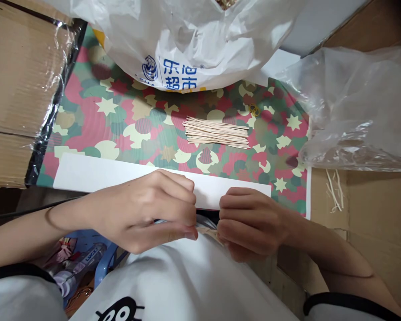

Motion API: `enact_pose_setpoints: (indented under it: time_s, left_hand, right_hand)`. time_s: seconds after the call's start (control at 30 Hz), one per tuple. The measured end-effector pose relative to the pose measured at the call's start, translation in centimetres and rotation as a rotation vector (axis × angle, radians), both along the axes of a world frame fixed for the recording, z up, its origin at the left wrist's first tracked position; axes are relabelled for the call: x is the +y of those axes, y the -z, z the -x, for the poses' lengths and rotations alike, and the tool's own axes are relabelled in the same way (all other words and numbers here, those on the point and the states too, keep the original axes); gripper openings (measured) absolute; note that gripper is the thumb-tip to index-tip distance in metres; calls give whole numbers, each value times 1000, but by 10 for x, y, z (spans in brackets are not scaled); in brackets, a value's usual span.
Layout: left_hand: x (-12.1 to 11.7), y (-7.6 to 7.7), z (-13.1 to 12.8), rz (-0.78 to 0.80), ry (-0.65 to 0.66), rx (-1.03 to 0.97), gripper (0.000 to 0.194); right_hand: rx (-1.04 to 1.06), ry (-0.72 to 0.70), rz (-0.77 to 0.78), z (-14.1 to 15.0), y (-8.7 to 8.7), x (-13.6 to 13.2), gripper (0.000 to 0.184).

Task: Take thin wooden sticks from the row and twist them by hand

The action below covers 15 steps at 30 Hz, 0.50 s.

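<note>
My left hand (pixel 147 209) and my right hand (pixel 250 223) are close together just above my white shirt, both with fingers curled and pinched. Between their fingertips sits a small pale thing (pixel 207 231), too small to name. Behind both hands lies a long white paper strip (pixel 96 174) on a camouflage star-patterned mat (pixel 96 120). Farther back on the mat rests a bundle of thin wooden sticks (pixel 217 133), untouched.
A white printed plastic bag (pixel 187 40) stands at the back. A clear plastic bag (pixel 361 107) lies at the right on cardboard (pixel 381 209), with a few loose pale strands (pixel 334 189). A cardboard box (pixel 16 89) is at the left. A blue stool with clutter (pixel 83 258) is below.
</note>
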<state>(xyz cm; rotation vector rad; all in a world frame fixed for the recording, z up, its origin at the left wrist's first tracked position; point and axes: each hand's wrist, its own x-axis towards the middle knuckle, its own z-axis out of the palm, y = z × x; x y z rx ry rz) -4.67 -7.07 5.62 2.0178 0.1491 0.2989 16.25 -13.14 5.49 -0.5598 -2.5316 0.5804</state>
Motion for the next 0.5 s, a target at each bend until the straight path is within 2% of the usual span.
enact_pose_setpoints:
  time_s: [0.13,0.23,0.33,0.43,0.5]
  left_hand:
    - [3,5,2,-34,-72,-24,17]
    - [1,15,4,-36,-310,-73,10]
    - [-8,28,3,-81,-551,-140,16]
    - [-20,39,-3,-178,-687,-184,7]
    - [-26,42,-9,-167,-768,-213,7]
  right_hand:
    - [-7,19,54,-1,5,1,19]
    - [-47,180,145,-1,13,2,18]
    - [-26,333,217,1,21,2,21]
    - [45,385,211,5,27,1,23]
    - [71,394,224,6,28,0,21]
